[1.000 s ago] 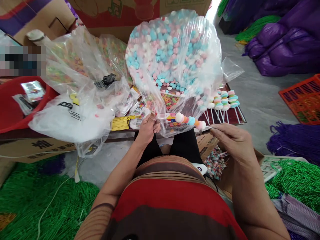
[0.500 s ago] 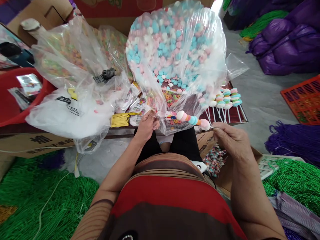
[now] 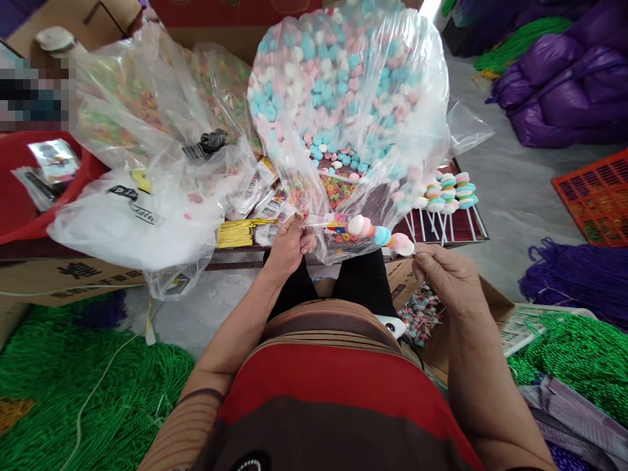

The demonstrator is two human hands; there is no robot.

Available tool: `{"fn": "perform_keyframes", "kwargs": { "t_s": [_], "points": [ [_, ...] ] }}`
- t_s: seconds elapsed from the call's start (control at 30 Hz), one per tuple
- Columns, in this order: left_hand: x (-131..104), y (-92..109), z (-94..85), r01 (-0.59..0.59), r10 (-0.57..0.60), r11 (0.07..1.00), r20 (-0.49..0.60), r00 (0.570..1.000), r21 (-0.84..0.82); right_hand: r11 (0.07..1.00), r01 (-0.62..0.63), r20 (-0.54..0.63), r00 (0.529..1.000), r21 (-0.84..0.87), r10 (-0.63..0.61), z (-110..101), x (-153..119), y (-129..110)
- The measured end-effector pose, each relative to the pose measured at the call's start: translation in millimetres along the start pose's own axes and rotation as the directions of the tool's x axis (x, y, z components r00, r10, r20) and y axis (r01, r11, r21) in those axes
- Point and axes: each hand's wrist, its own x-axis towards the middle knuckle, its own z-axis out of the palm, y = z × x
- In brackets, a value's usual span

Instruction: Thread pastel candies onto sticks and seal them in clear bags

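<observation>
A skewer of white, pink, blue and orange candies (image 3: 381,235) hangs level between my two hands. My right hand (image 3: 444,269) pinches its stick at the right end. My left hand (image 3: 290,243) is closed on the end of a clear printed wrapper (image 3: 335,223), which reaches the white candy at the skewer's left end. Behind them stands a large clear bag of pink, blue and white marshmallows (image 3: 343,85), its mouth open toward me. Ring-shaped candies (image 3: 338,190) lie below its mouth. Finished-looking candy skewers (image 3: 449,193) rest on the table's right end, sticks toward me.
Yellow twist ties (image 3: 235,234) and printed packets (image 3: 265,196) lie left of my left hand. Further left are a white plastic bag (image 3: 142,226) and a red basin (image 3: 91,173). An orange crate (image 3: 593,196) stands on the floor at right.
My right hand has moved slightly left with the skewer. More of the printed wrapper now shows flat beside the skewer's left end. My left hand has barely moved.
</observation>
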Motion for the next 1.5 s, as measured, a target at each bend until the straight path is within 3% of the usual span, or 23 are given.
{"fn": "perform_keyframes", "kwargs": {
  "t_s": [0.13, 0.37, 0.6, 0.73, 0.8, 0.93, 1.17, 1.27, 1.4, 1.5],
  "points": [
    [-0.4, -2.6, -3.4, -0.033, 0.031, 0.999, 0.037, 0.999, 0.036, 0.999, -0.028, 0.017, 0.999, 0.022, 0.028, -2.5, -0.7, 3.8],
    [-1.0, -7.6, -3.0, -0.044, 0.043, 0.997, 0.020, 0.999, 0.068, 0.996, -0.083, 0.074, 0.994, 0.039, 0.080, -10.1, -3.6, -0.8],
    [-0.2, -7.3, -2.9, -0.059, 0.060, 0.997, -0.027, 0.998, 0.046, 0.993, -0.114, 0.094, 0.989, 0.019, 0.112, -14.6, -4.4, 9.0],
    [-1.7, -6.4, -3.4, -0.045, 0.045, 0.997, 0.006, 0.999, 0.067, 0.982, -0.069, 0.024, 0.998, 0.173, 0.066, -13.4, -2.7, 6.7],
    [-2.3, -7.5, -3.1, -0.038, 0.037, 0.997, 0.019, 0.999, 0.074, 0.956, -0.045, 0.002, 0.999, 0.289, 0.046, -8.1, -0.4, 2.0],
    [-1.8, -12.2, -1.7, -0.037, 0.036, 0.996, 0.020, 0.999, 0.083, 0.914, -0.089, 0.099, 0.994, 0.397, 0.053, 18.6, 8.1, -10.7],
    [-1.3, -16.2, -7.6, -0.049, 0.050, 0.991, -0.007, 0.999, 0.125, 0.899, -0.008, 0.008, 1.000, 0.437, 0.005, 70.0, 21.9, -21.4],
    [-3.1, -15.0, -10.0, -0.066, 0.065, 0.981, 0.016, 0.998, 0.180, 0.925, 0.016, -0.008, 1.000, 0.380, -0.014, 74.9, 22.9, -20.5],
    [-3.8, -14.0, -10.1, -0.108, 0.102, 0.973, 0.035, 0.994, 0.206, 0.933, 0.041, -0.116, 0.993, 0.358, 0.001, 73.1, 22.3, -21.8],
    [-3.1, -14.9, -11.5, -0.135, 0.121, 0.960, 0.071, 0.990, 0.246, 0.921, 0.015, -0.088, 0.996, 0.389, 0.021, 73.0, 21.6, -22.6]
  ]
}}
